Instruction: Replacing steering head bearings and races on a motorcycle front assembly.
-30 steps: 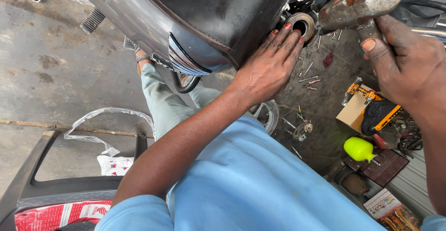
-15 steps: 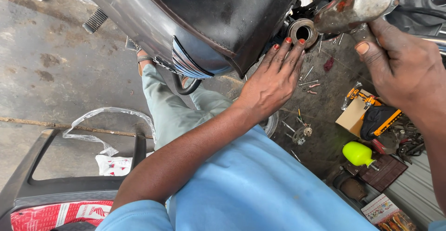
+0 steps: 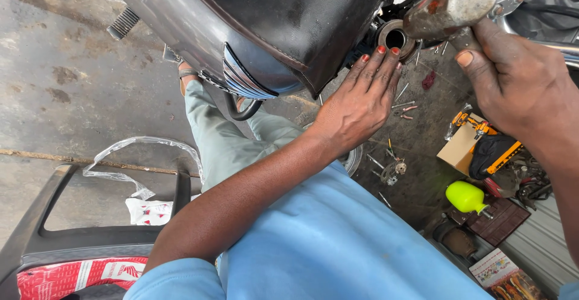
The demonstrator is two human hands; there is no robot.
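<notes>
Beside the motorcycle's black seat (image 3: pixel 289 28), the left hand (image 3: pixel 356 104) lies flat, fingers together, fingertips touching the round metal bearing race (image 3: pixel 395 37); the right hand (image 3: pixel 518 82) grips a hammer (image 3: pixel 452 4) just beside it.

Left hand (image 3: pixel 357 104) stretched flat, fingers straight; right hand (image 3: pixel 518 86) clenched.

hammer (image 3: pixel 452 4): worn metal | seat (image 3: pixel 289 22): glossy black | floor (image 3: pixel 60 95): rough concrete

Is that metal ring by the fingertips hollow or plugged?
Hollow. The metal ring shows a dark open hole through its centre, nothing seated inside. The left hand fingertips rest at its edge, the hammer beside it.
</notes>
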